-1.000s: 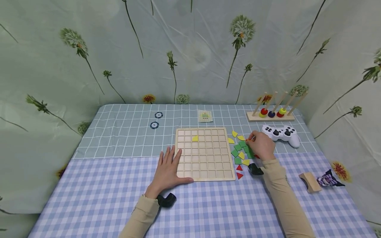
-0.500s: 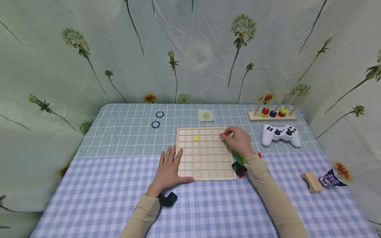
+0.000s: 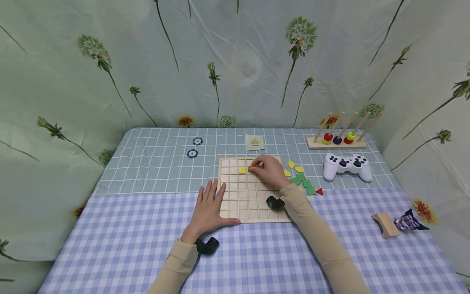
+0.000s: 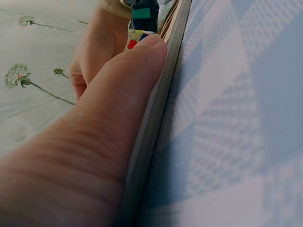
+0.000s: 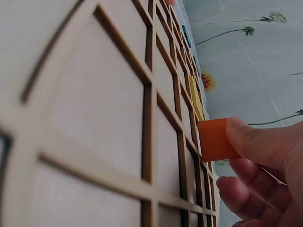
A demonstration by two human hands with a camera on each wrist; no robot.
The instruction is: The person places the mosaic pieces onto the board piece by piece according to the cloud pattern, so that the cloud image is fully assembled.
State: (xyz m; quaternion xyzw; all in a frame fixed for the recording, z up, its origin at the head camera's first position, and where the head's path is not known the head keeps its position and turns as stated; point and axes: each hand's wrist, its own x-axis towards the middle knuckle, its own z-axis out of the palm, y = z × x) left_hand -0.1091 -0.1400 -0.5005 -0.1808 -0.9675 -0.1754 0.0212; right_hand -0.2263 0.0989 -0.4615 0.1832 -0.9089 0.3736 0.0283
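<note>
A wooden grid board [image 3: 238,200] lies on the table, with one yellow tile [image 3: 242,170] in an upper cell. My right hand [image 3: 269,170] is over the board's upper part. Between thumb and fingers it pinches an orange square tile [image 5: 214,139], held on edge at the cells just right of the yellow tile. My left hand [image 3: 207,214] lies with spread, straight fingers at the board's left edge. Its thumb [image 4: 142,61] rests along the near edge.
Green tiles [image 3: 306,183], yellow pieces [image 3: 299,169] and a red triangle [image 3: 320,191] lie right of the board. Behind it is a pattern card [image 3: 255,142]. Further right are a white game controller [image 3: 347,166], a peg stand [image 3: 335,144] and a wooden arch block [image 3: 385,225].
My right hand has carried the orange tile left from the loose pieces, across the board's right edge, to beside the yellow tile. The left hand has stayed in place.
</note>
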